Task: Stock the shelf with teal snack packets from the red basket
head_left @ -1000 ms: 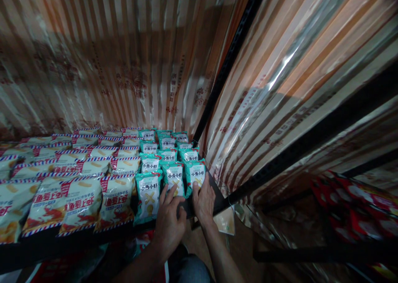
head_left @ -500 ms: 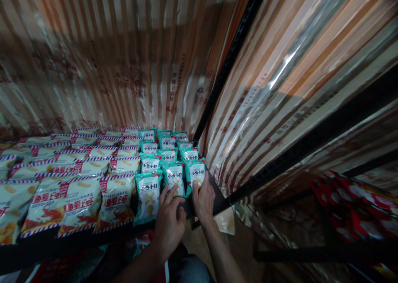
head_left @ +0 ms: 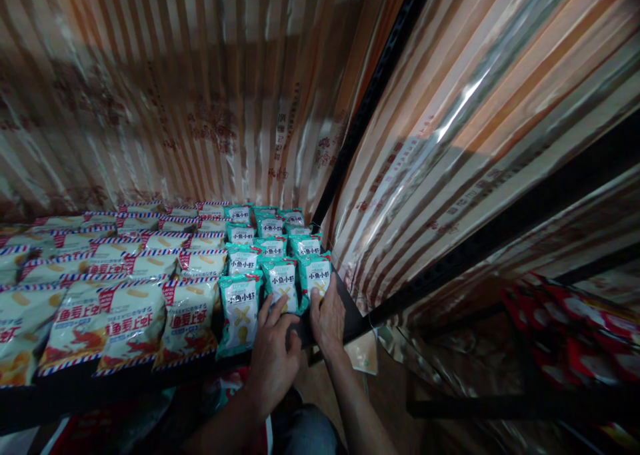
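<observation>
Rows of small teal snack bags fill the right end of a dark shelf (head_left: 350, 318). My left hand (head_left: 273, 355) lies at the shelf's front edge, fingers spread, touching the bottom of the middle front teal bag (head_left: 281, 283). My right hand (head_left: 328, 320) rests flat on the lower part of the rightmost front teal bag (head_left: 317, 275), fingers stretched out. Another teal bag (head_left: 240, 310) stands just left of my left hand. Neither hand grips a bag.
White snack bags with red and blue striped edges (head_left: 133, 322) cover the shelf's left part. Striped foil sheeting (head_left: 210, 95) hangs behind and to the right. A black upright post (head_left: 360, 115) stands at the shelf's corner. Red packages (head_left: 575, 335) sit at lower right.
Both hands stay on the front teal bags. The whole view has shifted slightly; the hands have barely moved.
</observation>
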`<state>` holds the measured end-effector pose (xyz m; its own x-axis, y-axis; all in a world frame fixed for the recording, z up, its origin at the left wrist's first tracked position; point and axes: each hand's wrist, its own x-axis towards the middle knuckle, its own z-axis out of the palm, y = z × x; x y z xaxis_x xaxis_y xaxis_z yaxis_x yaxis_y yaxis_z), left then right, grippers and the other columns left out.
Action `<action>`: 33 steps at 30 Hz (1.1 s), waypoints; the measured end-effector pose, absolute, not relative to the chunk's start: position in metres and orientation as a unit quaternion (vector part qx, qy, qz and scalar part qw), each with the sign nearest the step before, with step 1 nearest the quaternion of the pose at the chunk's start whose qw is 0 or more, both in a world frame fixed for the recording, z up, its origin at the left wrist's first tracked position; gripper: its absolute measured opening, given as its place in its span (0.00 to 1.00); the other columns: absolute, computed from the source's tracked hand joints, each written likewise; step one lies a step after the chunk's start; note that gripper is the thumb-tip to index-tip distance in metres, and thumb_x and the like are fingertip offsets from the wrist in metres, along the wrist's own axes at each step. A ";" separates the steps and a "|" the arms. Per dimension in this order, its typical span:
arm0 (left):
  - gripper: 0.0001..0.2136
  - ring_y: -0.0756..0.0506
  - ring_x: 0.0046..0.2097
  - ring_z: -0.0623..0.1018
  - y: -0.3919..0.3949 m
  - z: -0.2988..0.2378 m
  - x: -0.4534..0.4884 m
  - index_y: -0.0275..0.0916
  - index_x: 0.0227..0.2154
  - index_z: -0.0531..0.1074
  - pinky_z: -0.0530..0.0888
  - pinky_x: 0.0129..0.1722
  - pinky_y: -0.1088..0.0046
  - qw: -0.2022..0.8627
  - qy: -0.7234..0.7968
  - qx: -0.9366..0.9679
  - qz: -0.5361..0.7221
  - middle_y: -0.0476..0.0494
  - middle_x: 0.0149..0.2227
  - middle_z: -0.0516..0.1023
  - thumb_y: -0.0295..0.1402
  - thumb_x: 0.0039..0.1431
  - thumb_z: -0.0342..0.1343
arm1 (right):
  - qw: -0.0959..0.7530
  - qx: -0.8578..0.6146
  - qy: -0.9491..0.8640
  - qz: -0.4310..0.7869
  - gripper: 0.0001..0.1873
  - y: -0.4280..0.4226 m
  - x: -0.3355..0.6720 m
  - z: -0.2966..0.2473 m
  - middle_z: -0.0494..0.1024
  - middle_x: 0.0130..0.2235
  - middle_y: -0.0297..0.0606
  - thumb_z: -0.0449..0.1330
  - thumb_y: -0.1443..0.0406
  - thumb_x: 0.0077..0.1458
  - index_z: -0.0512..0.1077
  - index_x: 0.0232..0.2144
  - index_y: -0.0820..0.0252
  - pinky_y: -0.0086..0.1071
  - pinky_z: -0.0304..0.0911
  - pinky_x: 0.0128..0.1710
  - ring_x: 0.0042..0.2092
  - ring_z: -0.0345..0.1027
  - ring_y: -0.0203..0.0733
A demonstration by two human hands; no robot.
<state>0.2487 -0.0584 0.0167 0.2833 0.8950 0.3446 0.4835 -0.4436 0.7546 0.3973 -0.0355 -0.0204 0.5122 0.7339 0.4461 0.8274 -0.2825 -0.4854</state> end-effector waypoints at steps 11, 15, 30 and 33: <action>0.15 0.38 0.64 0.58 -0.059 0.017 0.248 0.39 0.35 0.75 0.65 0.59 0.51 0.253 0.458 0.761 0.383 0.40 0.55 0.71 0.18 0.50 0.47 | 0.342 -0.811 -0.472 -0.053 0.36 -0.037 0.395 -0.017 0.69 0.54 0.57 0.36 0.51 0.61 0.50 0.62 0.71 0.50 0.51 0.56 0.57 0.60 0.55; 0.15 0.38 0.63 0.59 -0.060 0.018 0.248 0.38 0.34 0.75 0.64 0.59 0.51 0.255 0.460 0.761 0.381 0.39 0.55 0.71 0.18 0.50 0.47 | 0.344 -0.811 -0.470 -0.056 0.37 -0.037 0.396 -0.020 0.65 0.58 0.56 0.36 0.50 0.61 0.50 0.62 0.71 0.50 0.47 0.58 0.60 0.56 0.54; 0.15 0.39 0.65 0.57 -0.065 0.023 0.242 0.38 0.34 0.76 0.62 0.61 0.53 0.286 0.462 0.751 0.374 0.40 0.54 0.72 0.18 0.50 0.47 | 0.400 -0.778 -0.479 -0.075 0.36 -0.042 0.399 -0.027 0.58 0.62 0.55 0.38 0.50 0.61 0.49 0.63 0.68 0.53 0.48 0.59 0.64 0.48 0.54; 0.14 0.40 0.65 0.56 -0.072 0.025 0.240 0.38 0.34 0.75 0.61 0.61 0.55 0.295 0.467 0.748 0.367 0.41 0.55 0.71 0.19 0.50 0.47 | 0.420 -0.763 -0.480 -0.100 0.35 -0.046 0.397 -0.029 0.57 0.62 0.56 0.40 0.51 0.61 0.50 0.63 0.69 0.54 0.46 0.59 0.64 0.46 0.54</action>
<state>0.2397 -0.0720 0.0252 0.2935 0.9160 0.2734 0.4818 -0.3888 0.7853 0.3972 -0.0461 -0.0288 0.5192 0.6491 0.5559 0.8168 -0.1856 -0.5462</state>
